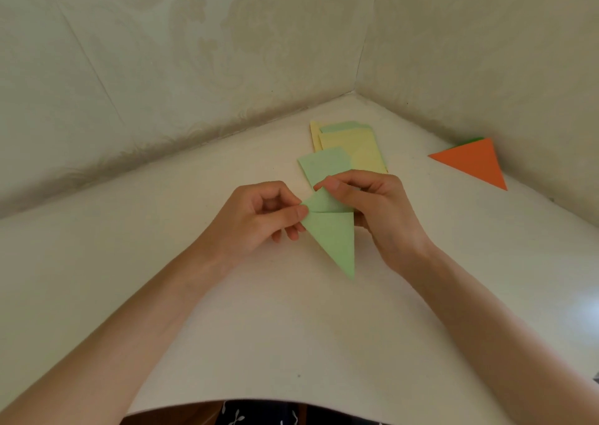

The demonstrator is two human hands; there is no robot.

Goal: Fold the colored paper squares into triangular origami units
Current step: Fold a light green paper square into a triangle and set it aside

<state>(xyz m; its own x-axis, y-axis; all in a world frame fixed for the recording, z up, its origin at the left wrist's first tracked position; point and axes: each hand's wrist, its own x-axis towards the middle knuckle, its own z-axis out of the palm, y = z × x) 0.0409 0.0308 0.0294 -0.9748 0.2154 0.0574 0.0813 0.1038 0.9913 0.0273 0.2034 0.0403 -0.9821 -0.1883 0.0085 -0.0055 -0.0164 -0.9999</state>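
Head view: left hand (259, 218) and right hand (376, 209) both pinch green paper (335, 241), seemingly above table (291, 334).

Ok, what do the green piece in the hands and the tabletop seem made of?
The green piece looks like thin matte paper: it holds sharp straight creases and shows no shine. The tabletop is smooth and off-white with a faint glare near its right edge, perhaps laminate or painted board; the view cannot settle which.
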